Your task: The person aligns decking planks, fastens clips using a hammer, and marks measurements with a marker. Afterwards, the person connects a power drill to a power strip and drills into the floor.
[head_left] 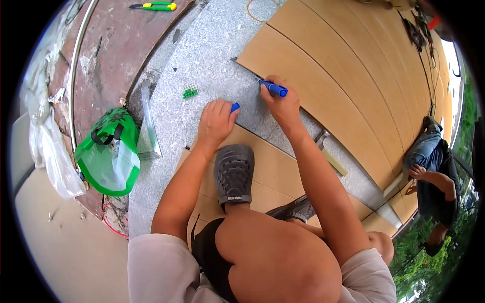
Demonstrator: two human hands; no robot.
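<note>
Your R hand (284,104) is closed w/ fingers pinched round the blue marker (275,88), tip right by the near edge of the tan boards (323,65) (can't tell if touching), & your L hand (216,121) is curled snug round the blue cap (235,107), nr the green pc. (190,93) on the grey slab (169,83).

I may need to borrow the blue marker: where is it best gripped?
Grip the blue marker by its blunt rear end, probably from the right: that end sticks out free, while the right hand pinches the barrel nearer the tip, which points leftward.
</note>
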